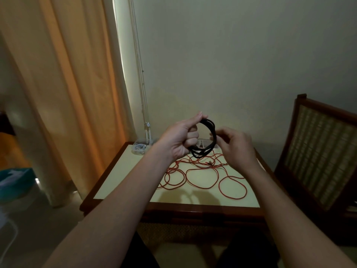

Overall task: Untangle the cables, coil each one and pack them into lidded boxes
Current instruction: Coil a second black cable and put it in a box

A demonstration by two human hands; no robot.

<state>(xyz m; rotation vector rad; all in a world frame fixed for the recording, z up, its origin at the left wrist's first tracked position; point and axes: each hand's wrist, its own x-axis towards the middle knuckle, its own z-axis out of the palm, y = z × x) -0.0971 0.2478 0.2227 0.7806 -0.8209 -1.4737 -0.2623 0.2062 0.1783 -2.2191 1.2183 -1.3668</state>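
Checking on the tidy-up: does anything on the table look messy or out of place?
The red cable sprawls in loose, overlapping loops across the table, uncoiled. The black cable is coiled, gripped by the left hand and pinched by the right hand.

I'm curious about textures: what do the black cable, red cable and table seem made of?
The black cable: matte, possibly braided jacket; it shows no shine, but it's blurred. The red cable: thin and flexible, probably plastic or rubber sheath, lying in limp loops. The table: glossy dark reddish rim, apparently wood; smooth cream top.
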